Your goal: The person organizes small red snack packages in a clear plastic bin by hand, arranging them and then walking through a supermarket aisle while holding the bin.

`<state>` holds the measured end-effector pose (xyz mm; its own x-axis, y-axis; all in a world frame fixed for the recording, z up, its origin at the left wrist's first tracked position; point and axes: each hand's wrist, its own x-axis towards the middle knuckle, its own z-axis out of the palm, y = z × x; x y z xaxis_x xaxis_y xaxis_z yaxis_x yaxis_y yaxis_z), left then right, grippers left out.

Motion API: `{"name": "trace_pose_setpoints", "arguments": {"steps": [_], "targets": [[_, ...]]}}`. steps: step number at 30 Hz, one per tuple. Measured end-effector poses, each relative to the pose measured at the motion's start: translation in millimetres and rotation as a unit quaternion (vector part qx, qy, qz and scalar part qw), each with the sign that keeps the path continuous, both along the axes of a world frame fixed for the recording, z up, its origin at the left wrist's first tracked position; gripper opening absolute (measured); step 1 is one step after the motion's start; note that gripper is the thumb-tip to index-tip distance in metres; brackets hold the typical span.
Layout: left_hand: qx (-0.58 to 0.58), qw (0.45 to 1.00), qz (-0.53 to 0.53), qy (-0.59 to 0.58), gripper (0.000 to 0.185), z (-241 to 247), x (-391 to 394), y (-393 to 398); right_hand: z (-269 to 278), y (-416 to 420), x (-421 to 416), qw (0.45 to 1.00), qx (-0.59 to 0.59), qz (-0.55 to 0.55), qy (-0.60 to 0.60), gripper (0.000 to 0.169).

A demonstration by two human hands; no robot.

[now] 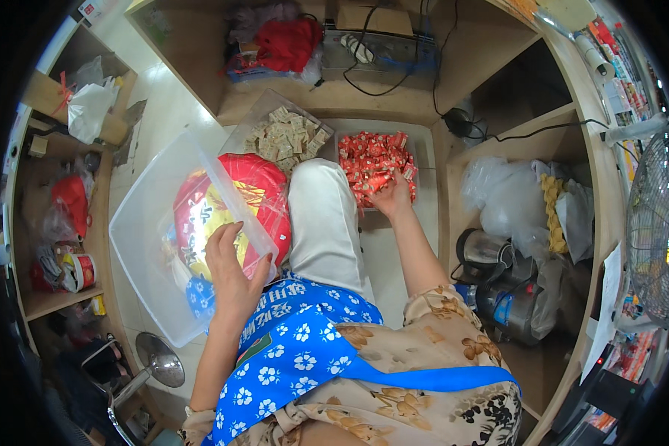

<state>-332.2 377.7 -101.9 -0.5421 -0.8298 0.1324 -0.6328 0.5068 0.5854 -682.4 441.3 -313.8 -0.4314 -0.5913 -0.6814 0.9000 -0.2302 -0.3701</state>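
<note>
My left hand holds a translucent plastic bin near its rim, tilted against my left side. Through its wall shows a round red-and-gold packet bearing writing, beside my raised knee. My right hand reaches into a clear plastic container of small red-wrapped pieces on the floor. Its fingertips touch the wrappers, and some are hidden among them. Just left of that container, a tilted clear tray holds many cream-coloured small packets.
A wooden cabinet with dangling black cables stands ahead. Right-hand shelves hold plastic bags and a metal kettle. Shelving with bags and a tub lines the left. A chrome stool base and a fan are near the sides.
</note>
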Motion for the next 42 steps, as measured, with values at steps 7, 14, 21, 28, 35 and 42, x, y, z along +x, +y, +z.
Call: {"name": "trace_pose_setpoints", "arguments": {"steps": [7,14,21,28,35,42], "targets": [[0.006,1.000,-0.003,-0.027,0.065,2.1,-6.1,-1.6,-118.5,45.3,-3.3,0.968,0.242,-0.004,0.064,0.067],[0.026,0.998,-0.004,-0.051,0.063,-1.2,-4.9,-0.6,-213.8,76.5,25.9,0.670,0.642,0.129,0.349,0.081],[0.069,0.996,-0.003,-0.060,0.063,-4.6,-12.4,-4.5,-173.7,-51.2,4.9,0.716,0.664,0.186,0.107,0.120],[0.106,0.992,0.007,-0.065,0.066,-5.5,-11.4,-5.8,-160.9,-33.1,5.8,0.783,0.405,0.282,0.378,0.104],[0.091,0.993,0.024,-0.072,0.066,-8.6,-2.5,3.4,-149.5,20.7,-51.7,0.623,0.488,0.234,0.565,0.048],[0.107,0.992,0.000,-0.069,0.063,2.8,-9.2,-9.6,-217.5,37.9,-106.7,0.626,0.459,0.290,0.560,0.087]]}}
